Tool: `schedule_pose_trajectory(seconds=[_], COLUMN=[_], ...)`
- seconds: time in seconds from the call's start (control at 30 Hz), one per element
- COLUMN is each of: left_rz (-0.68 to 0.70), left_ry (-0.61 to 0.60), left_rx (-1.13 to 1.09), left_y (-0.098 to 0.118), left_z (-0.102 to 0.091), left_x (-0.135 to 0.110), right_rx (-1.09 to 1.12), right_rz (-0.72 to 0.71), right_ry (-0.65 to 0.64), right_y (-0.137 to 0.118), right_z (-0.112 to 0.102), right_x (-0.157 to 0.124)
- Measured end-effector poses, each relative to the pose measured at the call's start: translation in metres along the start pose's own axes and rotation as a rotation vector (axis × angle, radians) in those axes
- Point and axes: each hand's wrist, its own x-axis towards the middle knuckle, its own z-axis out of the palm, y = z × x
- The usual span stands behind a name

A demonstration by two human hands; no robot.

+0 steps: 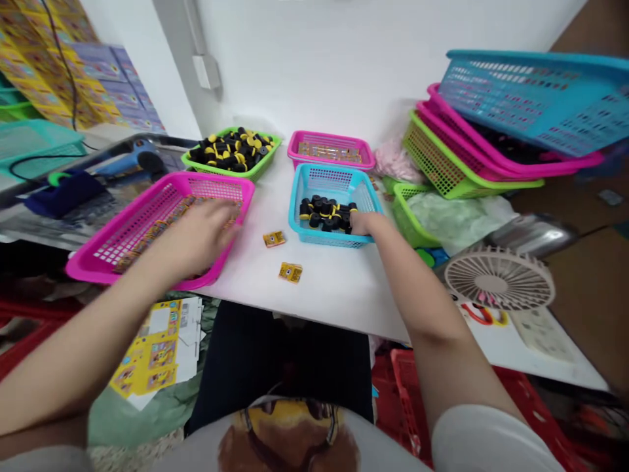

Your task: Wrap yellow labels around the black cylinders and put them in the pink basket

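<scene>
Left hand (209,229) was over large pink basket (247,191) holding rows of small packets (157,229); grip couldn't be told. Right hand (362,223) was inside blue basket (295,204), at black-and-yellow pieces (327,213); fingertips hidden, hold unclear. Two yellow packets (290,272) lay nearby on white table (334,288). Behind: green basket (253,173) heaped with similar pieces, smaller pink basket (294,147) with packets.

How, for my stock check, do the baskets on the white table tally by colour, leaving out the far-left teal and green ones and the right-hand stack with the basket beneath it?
Pink baskets: 2
Blue basket: 1
Lime-green basket: 1
Total: 4
</scene>
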Motion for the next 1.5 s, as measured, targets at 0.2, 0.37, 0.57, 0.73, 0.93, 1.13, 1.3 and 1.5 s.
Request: schedule_pose_trajectory(seconds=[0.2, 0.37, 0.57, 0.73, 0.93, 1.13, 1.3, 1.5], left_rz=[0.325, 0.439, 0.418, 0.488, 0.561, 0.409, 0.161, -0.092], left_ry=[-0.339, -0.352, -0.168, -0.149, -0.093, -0.015, -0.210, -0.286], left_rx=[-0.035, 0.175, 0.297, 0.237, 0.085, 0.071, 0.083, -0.059], left_y=[0.087, 0.084, 0.114, 0.127, 0.125, 0.107, 0.106, 0.110], left_z=[0.091, 0.108, 0.096, 0.084, 0.074, 0.101, 0.101, 0.083], left_x=[-0.016, -0.024, -0.072, -0.097, -0.085, -0.060, -0.047, -0.034], right_rx=[0.055, 0.381, 0.554, 0.439, 0.394, 0.381, 0.393, 0.424], right_rz=[-0.054, -0.199, -0.689, -0.875, -0.907, -0.884, -0.871, -0.905], right_ry=[-0.039, 0.371, 0.945, 0.940, 1.000, 1.013, 0.962, 0.944], right_y=[-0.004, 0.004, 0.026, 0.035, 0.032, 0.032, 0.033, 0.033], right_z=[-0.008, 0.022, 0.075, 0.086, 0.084, 0.084, 0.085, 0.083], right_x=[-0.007, -0.033, -0.050, -0.050, -0.050, -0.051, -0.050, -0.052])
